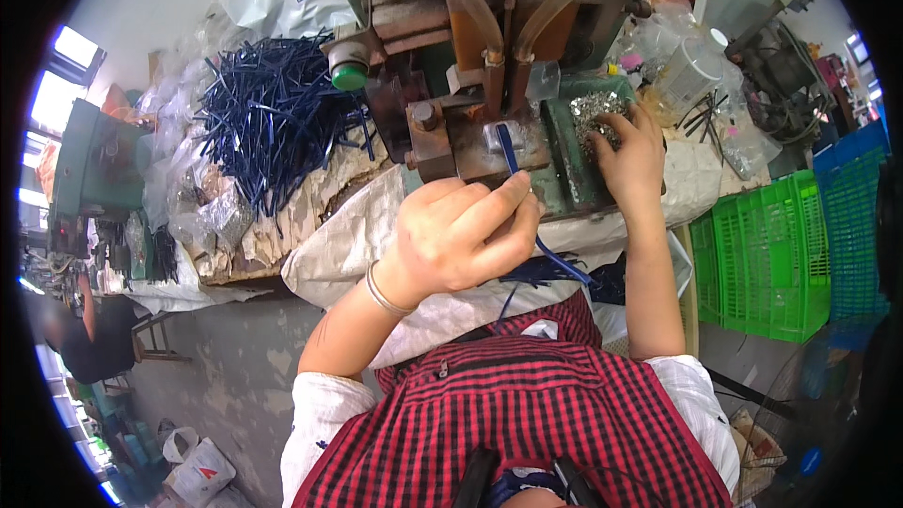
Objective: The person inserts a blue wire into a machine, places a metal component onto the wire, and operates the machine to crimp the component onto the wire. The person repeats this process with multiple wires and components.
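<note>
My left hand (466, 230) is closed in a pinch on a narrow blue strip (508, 149). The strip's far end lies on the metal block (475, 146) of a machine, and its near end hangs below my fingers toward my lap. To the right, my right hand (635, 155) reaches into a green metal tray (585, 190) that holds a heap of small shiny metal pieces (591, 113). Its thumb and fingers are curled at the heap; what lies between the fingertips is too small to make out.
A large pile of dark blue strips (273, 122) lies on the bench at left. Two hoses (470, 5) and a green button (349, 76) belong to the machine. Green crates (762, 259) stand at right. More strips (555, 268) lie by my lap. Another person (89, 329) is far left.
</note>
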A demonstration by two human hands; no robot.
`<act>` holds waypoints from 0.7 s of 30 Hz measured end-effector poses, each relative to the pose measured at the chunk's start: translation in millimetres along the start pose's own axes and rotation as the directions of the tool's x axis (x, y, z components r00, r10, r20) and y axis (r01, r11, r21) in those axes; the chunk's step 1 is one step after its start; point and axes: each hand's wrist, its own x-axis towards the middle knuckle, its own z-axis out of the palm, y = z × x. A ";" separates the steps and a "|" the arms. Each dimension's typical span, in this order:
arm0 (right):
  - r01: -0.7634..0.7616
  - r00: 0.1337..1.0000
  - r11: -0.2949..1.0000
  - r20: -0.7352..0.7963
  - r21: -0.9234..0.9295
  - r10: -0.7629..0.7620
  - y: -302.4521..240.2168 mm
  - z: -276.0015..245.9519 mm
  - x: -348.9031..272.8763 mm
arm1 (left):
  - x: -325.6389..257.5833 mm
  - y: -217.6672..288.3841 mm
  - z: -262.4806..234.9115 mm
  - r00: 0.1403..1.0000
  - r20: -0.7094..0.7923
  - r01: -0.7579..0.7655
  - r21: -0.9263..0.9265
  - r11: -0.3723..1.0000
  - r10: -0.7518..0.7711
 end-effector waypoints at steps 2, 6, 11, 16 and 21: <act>0.070 0.993 0.995 -0.098 0.069 -0.063 22.9 17.9 -8.4 | -2.9 -1.6 4.8 1.000 -0.022 -0.009 -0.016 1.000 0.009; 0.152 0.976 0.986 -0.165 0.066 -0.140 0.0 22.6 6.5 | -2.9 1.3 4.3 1.000 -0.026 0.018 -0.011 1.000 -0.019; 0.177 0.983 0.981 -0.027 -0.075 -0.179 -25.5 27.9 28.1 | -6.3 14.7 -9.7 0.980 0.059 0.192 -0.082 0.978 -0.188; 0.186 0.966 0.980 -0.198 0.075 -0.168 -2.1 16.0 5.5 | -71.5 -3.3 -48.5 0.899 -0.187 0.436 0.306 0.846 -0.396; 0.047 0.991 0.945 -0.133 0.323 -0.004 -16.3 10.7 10.5 | -92.8 -88.6 -43.9 0.684 -0.198 0.703 0.436 0.561 -0.702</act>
